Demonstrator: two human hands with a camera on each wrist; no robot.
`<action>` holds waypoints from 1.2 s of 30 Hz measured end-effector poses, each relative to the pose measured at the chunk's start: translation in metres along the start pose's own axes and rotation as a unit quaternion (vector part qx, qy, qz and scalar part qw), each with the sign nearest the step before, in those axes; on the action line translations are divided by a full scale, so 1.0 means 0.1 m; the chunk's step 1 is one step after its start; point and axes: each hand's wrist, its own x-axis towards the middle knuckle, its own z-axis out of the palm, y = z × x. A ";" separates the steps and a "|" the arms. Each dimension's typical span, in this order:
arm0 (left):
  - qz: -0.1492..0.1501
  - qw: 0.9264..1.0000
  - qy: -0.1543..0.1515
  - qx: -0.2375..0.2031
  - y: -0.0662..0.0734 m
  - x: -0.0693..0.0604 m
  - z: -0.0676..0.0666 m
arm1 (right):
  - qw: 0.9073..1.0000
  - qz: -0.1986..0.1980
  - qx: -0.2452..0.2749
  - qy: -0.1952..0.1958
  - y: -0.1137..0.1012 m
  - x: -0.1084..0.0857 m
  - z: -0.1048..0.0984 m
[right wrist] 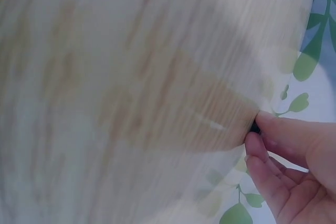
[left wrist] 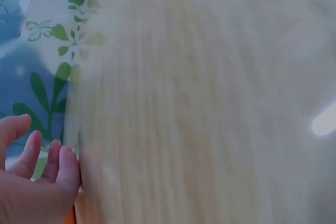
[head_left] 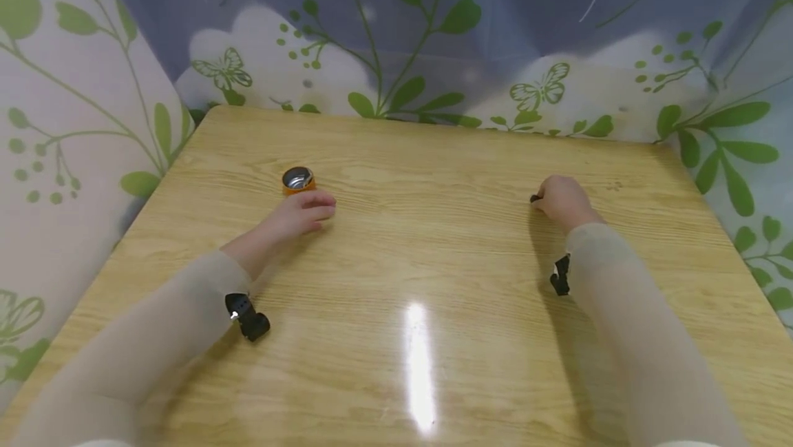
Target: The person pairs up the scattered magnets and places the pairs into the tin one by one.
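My right hand (head_left: 562, 200) pinches a small black object (head_left: 535, 198) between thumb and fingers, at the right side of the table. In the right wrist view only a dark bit of this object (right wrist: 255, 127) shows between the fingertips, so its kind is unclear. On the left, my left hand (head_left: 297, 216) has loosely bent fingers with nothing between them. Just behind it stands a small round orange container (head_left: 299, 180) with a shiny metal inside. The hand hides part of its front; in the left wrist view a sliver of orange (left wrist: 70, 216) shows beside the hand.
The wood-grain table (head_left: 396, 240) fills the space between the hands. Patterned cloth (head_left: 434, 34) with green leaves and butterflies hangs behind it and at both sides. A bright light reflection lies on the tabletop near the front. A black wrist camera is strapped to each forearm.
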 end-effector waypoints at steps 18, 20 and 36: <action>-0.038 0.990 0.134 -0.016 -0.09 0.01 -0.36 | 1.000 0.004 0.014 0.019 0.04 -0.01 0.04; -0.036 0.990 0.135 0.012 -0.07 0.07 -0.41 | 1.000 0.005 0.012 0.020 0.02 -0.01 0.04; -0.003 0.993 0.021 0.119 -0.02 0.32 -0.70 | 0.999 -0.025 0.021 0.021 0.09 -0.03 0.04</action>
